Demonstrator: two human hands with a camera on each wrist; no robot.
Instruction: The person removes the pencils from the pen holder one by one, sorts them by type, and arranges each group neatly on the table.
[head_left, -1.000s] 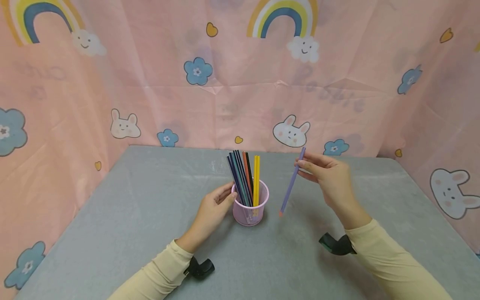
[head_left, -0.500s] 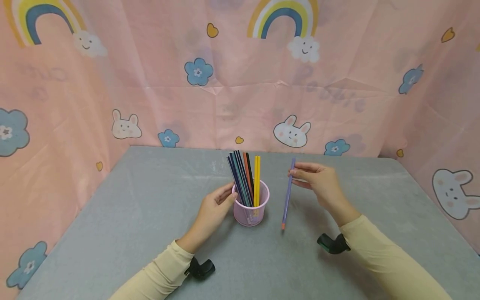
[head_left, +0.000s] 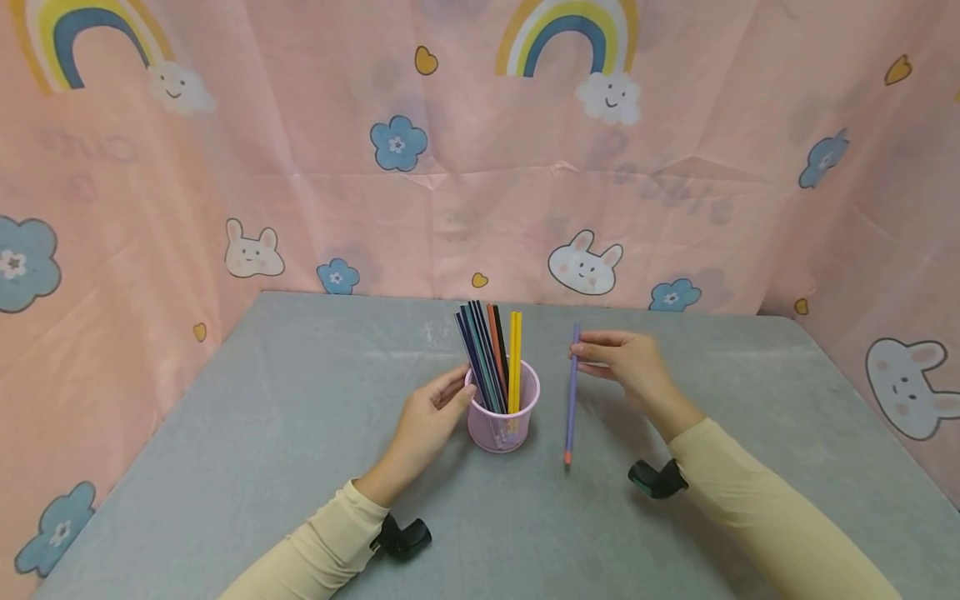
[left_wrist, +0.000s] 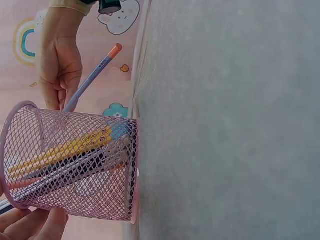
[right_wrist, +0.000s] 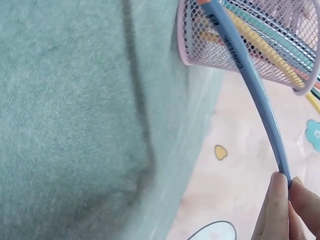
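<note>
Pencil occupies right grip, cup the left, at grey table before pink curtain.

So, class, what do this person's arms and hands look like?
The left sleeve and right sleeve are plain pale cream. A bent black device shows by each cuff, the right one with some green. The left hand and right hand wear no gloves.

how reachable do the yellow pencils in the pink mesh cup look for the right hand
Probably no, not while the right hand pinches the purple pencil. Otherwise the way looks free: the yellow pencils rise out of the pink mesh cup on that side.
</note>
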